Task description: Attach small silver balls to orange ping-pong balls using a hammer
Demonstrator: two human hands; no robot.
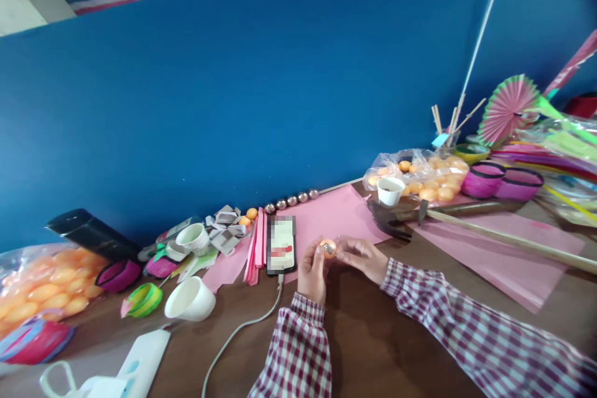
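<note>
Above the front of the brown table, a small orange ball [328, 248] with a silvery patch on its face is held between my two hands. My left hand [312, 272] pinches it from the left with thumb and fingers. From the right, the closed fingertips of my right hand [362, 257] meet the ball's edge. Whether anything small sits in those right fingertips is too small to tell. Just left of my hands lies a phone [282, 245] with a lit screen, and behind them a pink paper sheet [326, 214].
Several silver balls [291, 200] line the blue partition [261, 87]. Bagged orange balls [438, 177] and a white cup [390, 190] stand back right, near a claw-headed tool [392, 219] and a hammer [423, 211]. At left are a paper cup [189, 300], a power strip [144, 360] and the phone's cable [242, 326].
</note>
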